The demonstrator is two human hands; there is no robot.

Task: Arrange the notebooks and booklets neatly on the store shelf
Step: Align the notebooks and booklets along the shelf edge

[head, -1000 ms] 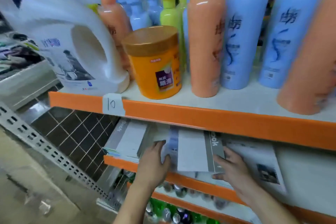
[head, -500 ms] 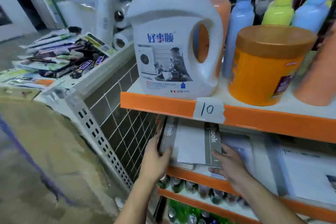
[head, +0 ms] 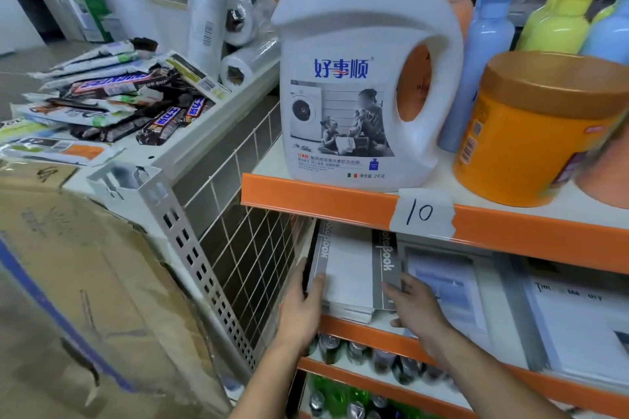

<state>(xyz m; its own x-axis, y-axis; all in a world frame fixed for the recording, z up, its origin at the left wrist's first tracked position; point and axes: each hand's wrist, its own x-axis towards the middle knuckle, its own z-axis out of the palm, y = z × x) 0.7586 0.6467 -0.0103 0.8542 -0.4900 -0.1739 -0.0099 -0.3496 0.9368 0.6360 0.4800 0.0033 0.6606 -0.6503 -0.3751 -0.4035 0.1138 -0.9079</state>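
Low orange shelf edge [head: 340, 204] overhangs notebook stack [head: 347, 279].

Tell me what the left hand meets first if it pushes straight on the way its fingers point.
The left hand touches the notebook stack at its left edge. Straight on, it slides along it, beside the wire side panel; nothing shows before the shaded shelf back, though depth is unclear.
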